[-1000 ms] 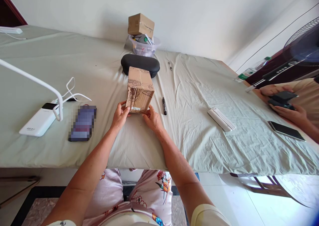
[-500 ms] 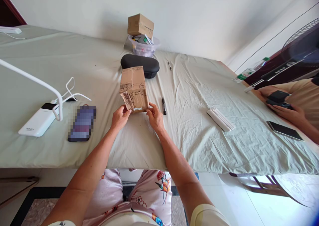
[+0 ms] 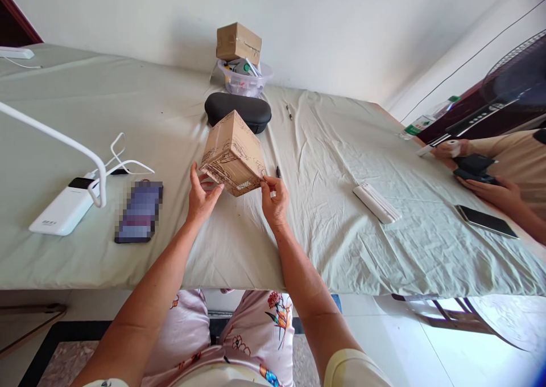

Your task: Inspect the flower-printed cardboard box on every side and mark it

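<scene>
A brown cardboard box with black scribbled drawings stands at an angle on the cloth, one corner edge turned towards me. My left hand has its fingers and thumb spread about the box's lower left side. At the lower right corner, my right hand pinches the box between thumb and fingers. A black marker lies just beyond the right hand, which partly covers it. Behind the box rests a black hard case, overlapped by the box's top corner.
A plastic basin with a second box on it stands by the wall. To the left lie a phone and a white power bank with cables. A white object, another phone and a person's hand are at right.
The box has been turned so that a corner edge faces me. Both hands shifted with it, the left fingers spreading and the right hand now covering part of the marker.
</scene>
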`<state>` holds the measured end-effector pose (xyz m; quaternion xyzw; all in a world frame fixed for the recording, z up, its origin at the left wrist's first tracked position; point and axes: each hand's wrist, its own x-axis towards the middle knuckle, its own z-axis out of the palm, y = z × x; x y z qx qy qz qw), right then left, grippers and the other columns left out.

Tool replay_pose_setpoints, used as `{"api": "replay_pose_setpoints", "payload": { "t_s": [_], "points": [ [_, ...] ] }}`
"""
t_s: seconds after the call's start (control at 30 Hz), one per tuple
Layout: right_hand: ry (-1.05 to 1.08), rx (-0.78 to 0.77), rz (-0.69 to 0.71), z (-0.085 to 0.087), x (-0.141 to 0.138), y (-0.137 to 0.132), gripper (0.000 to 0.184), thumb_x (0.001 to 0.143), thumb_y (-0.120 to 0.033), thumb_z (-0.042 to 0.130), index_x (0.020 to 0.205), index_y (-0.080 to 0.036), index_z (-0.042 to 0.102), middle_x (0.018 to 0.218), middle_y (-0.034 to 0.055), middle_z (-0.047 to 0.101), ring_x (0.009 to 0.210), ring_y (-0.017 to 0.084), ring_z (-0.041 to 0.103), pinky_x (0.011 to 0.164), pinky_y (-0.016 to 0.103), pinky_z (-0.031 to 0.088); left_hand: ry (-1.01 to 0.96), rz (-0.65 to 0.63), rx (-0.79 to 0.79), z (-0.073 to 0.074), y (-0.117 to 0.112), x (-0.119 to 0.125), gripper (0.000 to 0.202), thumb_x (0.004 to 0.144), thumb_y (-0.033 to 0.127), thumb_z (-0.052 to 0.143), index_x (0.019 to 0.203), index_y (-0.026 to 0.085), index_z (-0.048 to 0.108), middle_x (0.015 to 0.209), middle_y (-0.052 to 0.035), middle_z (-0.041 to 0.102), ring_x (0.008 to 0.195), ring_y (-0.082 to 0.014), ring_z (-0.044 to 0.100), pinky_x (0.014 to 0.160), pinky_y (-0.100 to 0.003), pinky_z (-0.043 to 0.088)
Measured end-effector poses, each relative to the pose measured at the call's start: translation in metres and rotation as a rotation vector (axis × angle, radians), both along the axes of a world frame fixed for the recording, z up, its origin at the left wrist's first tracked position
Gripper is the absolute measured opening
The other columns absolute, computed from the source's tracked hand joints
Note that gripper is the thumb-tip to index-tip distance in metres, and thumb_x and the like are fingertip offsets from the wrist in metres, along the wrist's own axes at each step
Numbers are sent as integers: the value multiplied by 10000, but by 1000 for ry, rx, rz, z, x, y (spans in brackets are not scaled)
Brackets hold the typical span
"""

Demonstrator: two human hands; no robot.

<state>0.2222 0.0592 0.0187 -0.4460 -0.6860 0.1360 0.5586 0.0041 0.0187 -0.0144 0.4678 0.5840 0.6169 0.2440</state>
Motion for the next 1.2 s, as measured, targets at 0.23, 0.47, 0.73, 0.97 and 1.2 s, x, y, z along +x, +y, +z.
{"api": "replay_pose_setpoints", "payload": {
  "t_s": [0.23, 0.47, 0.73, 0.97, 1.2],
  "points": [
    [-93, 379, 116, 1, -12, -8, 69, 1002, -218, 647, 946, -236, 683, 776, 1, 721, 693, 132, 679, 645, 267, 578, 310, 216, 50, 3, -2, -7, 972, 777, 228, 783, 1641, 229, 339, 1627, -202, 479, 1519, -373, 486, 1276, -546, 414],
    [-148, 431, 214, 2, -24, -20, 65, 1011, -182, 640, 997, -234, 676, 780, 3, 730, 707, 130, 702, 649, 258, 582, 319, 140, 75, 5, -3, -4, 1043, 767, 173, 665, 1698, 137, 195, 1744, -211, 350, 1636, -333, 347, 1355, -490, 304],
    [-144, 325, 347, 5, -28, -29, 149, 1037, -180, 597, 1109, -235, 716, 897, 45, 772, 847, 156, 745, 782, 294, 625, 345, 115, 39, -2, -3, -2, 845, 1004, 542, 547, 1679, 111, 277, 1712, -265, 390, 1615, -351, 388, 1330, -544, 314],
    [-127, 281, 391, 2, -29, -28, 245, 1070, -194, 556, 1233, -238, 734, 976, 66, 782, 888, 154, 757, 823, 299, 650, 672, 123, 358, 9, -11, 7, 558, 1036, 528, 521, 1480, 195, 577, 1689, -220, 409, 1598, -371, 397, 1288, -568, 344],
    [-113, 263, 363, 2, -27, -28, 246, 1081, -220, 559, 1198, -257, 772, 967, 53, 772, 889, 143, 759, 814, 288, 656, 796, 34, 474, 14, -12, 14, 393, 983, 388, 662, 1348, 248, 621, 1490, -158, 606, 1492, -327, 532, 1228, -540, 441]
  ]
}}
